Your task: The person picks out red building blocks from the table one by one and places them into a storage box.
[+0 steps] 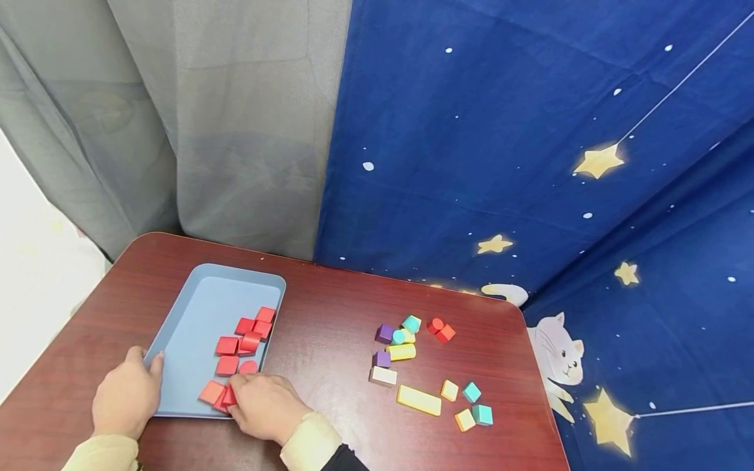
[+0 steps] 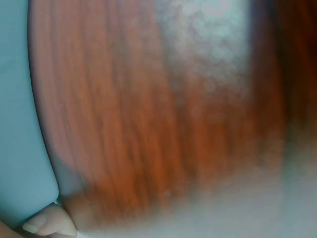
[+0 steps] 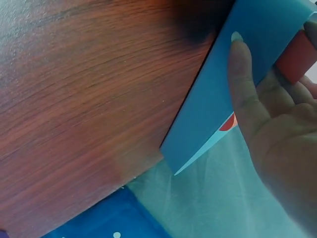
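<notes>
A light blue tray (image 1: 188,353) lies on the left of the table with several red blocks (image 1: 227,366) along its right side. My left hand (image 1: 126,396) grips the tray's left wall near the front, thumb over the rim. In the left wrist view a fingertip (image 2: 49,220) shows at the tray's edge. Across from it, my right hand (image 1: 265,405) holds the right wall near the front corner. The right wrist view has its thumb on the tray's outer wall (image 3: 208,89) and the other fingers inside, beside a red block (image 3: 297,57).
Right of the tray, loose blocks lie on the brown table (image 1: 330,320): purple (image 1: 382,359), a white one (image 1: 383,376), a long yellow one (image 1: 419,400), teal (image 1: 482,415) and red (image 1: 446,333). Grey and blue curtains (image 1: 412,131) hang behind the table's far edge.
</notes>
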Available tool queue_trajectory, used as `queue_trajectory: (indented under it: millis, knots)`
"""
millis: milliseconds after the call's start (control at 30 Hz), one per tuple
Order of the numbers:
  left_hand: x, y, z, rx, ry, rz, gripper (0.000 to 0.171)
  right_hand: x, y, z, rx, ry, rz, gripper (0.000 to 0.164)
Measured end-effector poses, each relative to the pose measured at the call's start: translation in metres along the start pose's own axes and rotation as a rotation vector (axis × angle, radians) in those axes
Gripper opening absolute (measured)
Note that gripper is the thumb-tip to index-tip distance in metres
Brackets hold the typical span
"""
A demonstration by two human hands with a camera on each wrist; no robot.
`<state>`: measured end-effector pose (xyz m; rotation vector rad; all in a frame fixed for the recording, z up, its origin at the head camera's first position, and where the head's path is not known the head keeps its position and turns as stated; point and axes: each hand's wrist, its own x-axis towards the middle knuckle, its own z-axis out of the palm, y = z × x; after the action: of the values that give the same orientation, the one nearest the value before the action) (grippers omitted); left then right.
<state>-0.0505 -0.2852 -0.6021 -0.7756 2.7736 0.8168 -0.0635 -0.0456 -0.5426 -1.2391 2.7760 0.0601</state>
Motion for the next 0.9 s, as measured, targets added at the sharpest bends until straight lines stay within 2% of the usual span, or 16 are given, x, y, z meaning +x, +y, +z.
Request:
queue_trajectory:
  millis: [567,767,900]
  knots:
    - [0.004,-0.005,0.004,-0.003,0.012,0.009,0.059,0.012,0.003,-0.008,0.060,-0.095,0.070,0.016]
    - [0.003,-0.005,0.004,-0.005,0.013,0.007,0.060,0.014,0.007,-0.006,0.077,-0.062,0.088,0.016]
    - [0.002,-0.005,0.003,-0.009,0.012,0.005,0.062,0.014,0.008,0.000,0.010,-0.001,0.071,0.007]
